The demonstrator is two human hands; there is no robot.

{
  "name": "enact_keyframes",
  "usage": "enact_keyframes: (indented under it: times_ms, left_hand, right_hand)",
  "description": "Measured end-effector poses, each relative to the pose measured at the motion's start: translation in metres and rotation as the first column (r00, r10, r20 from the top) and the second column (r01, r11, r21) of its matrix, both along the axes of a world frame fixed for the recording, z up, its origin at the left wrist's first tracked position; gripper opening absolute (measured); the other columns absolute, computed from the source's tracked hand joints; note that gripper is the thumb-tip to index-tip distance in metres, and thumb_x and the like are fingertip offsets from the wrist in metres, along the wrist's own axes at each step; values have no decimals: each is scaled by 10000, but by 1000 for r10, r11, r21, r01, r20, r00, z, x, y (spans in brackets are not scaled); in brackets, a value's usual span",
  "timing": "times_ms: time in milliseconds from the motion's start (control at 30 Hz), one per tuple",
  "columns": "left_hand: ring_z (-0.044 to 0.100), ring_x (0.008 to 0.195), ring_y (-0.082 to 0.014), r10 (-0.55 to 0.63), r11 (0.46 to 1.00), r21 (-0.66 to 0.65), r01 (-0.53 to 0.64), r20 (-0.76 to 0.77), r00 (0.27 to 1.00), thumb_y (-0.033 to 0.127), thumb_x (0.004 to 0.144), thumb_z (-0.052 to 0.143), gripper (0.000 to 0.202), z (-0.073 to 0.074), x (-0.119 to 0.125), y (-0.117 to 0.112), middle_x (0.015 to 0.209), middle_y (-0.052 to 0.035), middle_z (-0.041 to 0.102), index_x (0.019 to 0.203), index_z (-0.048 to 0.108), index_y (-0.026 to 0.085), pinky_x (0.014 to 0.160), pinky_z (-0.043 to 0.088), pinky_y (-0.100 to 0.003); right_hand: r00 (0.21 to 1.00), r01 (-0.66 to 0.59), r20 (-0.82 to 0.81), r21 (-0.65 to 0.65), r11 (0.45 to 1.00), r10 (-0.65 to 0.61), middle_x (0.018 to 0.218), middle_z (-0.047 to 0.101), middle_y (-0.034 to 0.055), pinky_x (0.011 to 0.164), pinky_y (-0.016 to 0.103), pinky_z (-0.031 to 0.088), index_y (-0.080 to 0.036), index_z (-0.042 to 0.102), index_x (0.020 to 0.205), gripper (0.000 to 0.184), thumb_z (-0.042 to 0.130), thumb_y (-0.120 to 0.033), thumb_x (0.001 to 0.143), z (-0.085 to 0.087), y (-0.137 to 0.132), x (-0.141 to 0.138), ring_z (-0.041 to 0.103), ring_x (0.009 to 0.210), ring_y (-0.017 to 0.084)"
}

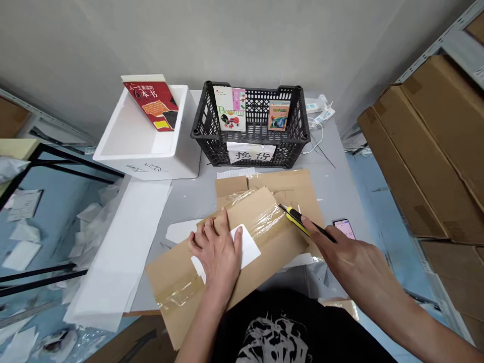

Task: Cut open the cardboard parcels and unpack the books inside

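A flat cardboard parcel [264,237] sealed with clear tape lies slanted on the table in front of me, a white label [249,247] on its top. My left hand [217,252] lies flat on it with fingers spread, partly covering the label. My right hand [340,252] is closed round a yellow and black utility knife [297,220]. The blade tip touches the taped seam near the parcel's right end. A second flattened cardboard piece [291,184] lies under the parcel.
A black plastic crate [257,151] with two books stands at the back, a white foam box [147,146] with a red book to its left. A phone [344,228] lies right of the knife. White sheets [124,247] cover the table's left. Stacked cartons [434,141] fill the right.
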State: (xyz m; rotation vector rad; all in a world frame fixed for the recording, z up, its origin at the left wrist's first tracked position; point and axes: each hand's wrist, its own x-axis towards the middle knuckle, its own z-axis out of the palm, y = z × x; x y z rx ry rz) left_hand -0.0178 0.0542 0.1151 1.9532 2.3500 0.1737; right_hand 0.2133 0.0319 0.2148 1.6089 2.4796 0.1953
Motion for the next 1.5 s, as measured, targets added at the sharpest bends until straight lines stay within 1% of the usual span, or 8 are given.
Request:
enact_keyframes:
  times_ms: [133, 300, 500, 633, 767, 900, 1233, 1500]
  left_hand:
    - [310, 1243, -305, -1, 1000, 1, 2, -32, 999, 454, 916, 313, 564, -1, 2, 0, 1279, -158, 426, 1408, 379, 186, 1068, 164, -545]
    - [329, 1219, -308, -12, 1000, 14, 13, -72, 997, 443, 913, 335, 551, -3, 3, 0, 1264, -156, 426, 1396, 397, 185, 1059, 185, -545]
    - [330, 1218, -307, -13, 1000, 25, 15, -71, 997, 444, 909, 340, 551, -4, 4, -1, 1259, -152, 432, 1393, 400, 187, 1060, 184, -543]
    - [320, 1227, -308, -11, 1000, 27, 13, -73, 997, 450, 909, 336, 559, -5, 6, -2, 1270, -153, 428, 1400, 389, 188, 1061, 178, -549]
    - [320, 1228, -314, -13, 1000, 17, 14, -68, 998, 451, 907, 338, 563, -4, 7, -2, 1269, -161, 427, 1397, 395, 180, 1060, 177, -549]
    - [327, 1220, -318, -16, 1000, 10, 17, -58, 998, 449, 907, 338, 564, -4, 7, -2, 1265, -163, 430, 1395, 398, 173, 1061, 166, -552]
    - [322, 1232, -320, -27, 1000, 11, 27, -39, 999, 436, 898, 368, 557, -2, 7, -2, 1278, -158, 431, 1394, 399, 184, 1060, 175, -555]
    - [320, 1242, -308, -48, 999, 18, 49, -24, 999, 431, 907, 354, 547, 1, 8, -3, 1293, -158, 439, 1396, 393, 191, 1066, 173, -554]
  right_hand:
    - [1000, -29, 4, 7, 1000, 29, 753, 607, 4, 357, 241, 247, -164, 422, 1383, 879, 458, 127, 554, 4, 0, 1, 401, 367, 67]
    - [1000, -29, 11, 7, 1000, 29, 749, 598, 1, 361, 234, 238, -179, 427, 1380, 881, 449, 121, 552, 1, -3, 4, 378, 368, 61]
    - [999, -39, -21, 27, 999, 39, 711, 562, -21, 353, 238, 232, -174, 343, 1422, 945, 401, 127, 527, -3, -13, 12, 367, 354, 65]
    - [999, -28, -35, 26, 999, 29, 691, 534, -34, 351, 239, 243, -172, 244, 1460, 978, 377, 127, 538, -6, -23, 17, 362, 349, 71]
    - [999, -29, -33, 41, 999, 30, 704, 544, -28, 341, 236, 258, -159, 161, 1482, 1002, 363, 124, 543, -7, -31, 20, 360, 345, 74]
    - [999, -39, -19, 52, 998, 40, 723, 561, -17, 337, 234, 290, -145, 102, 1496, 1035, 352, 122, 528, -8, -34, 22, 394, 357, 84]
    - [999, -51, 23, 113, 992, 49, 748, 593, -5, 314, 227, 324, -135, 71, 1506, 1052, 365, 106, 525, -14, -48, 25, 412, 346, 87]
    - [999, 24, -30, 96, 995, -21, 754, 612, -4, 319, 191, 341, -202, 43, 1512, 1058, 357, 85, 543, -16, -64, 24, 443, 350, 84]
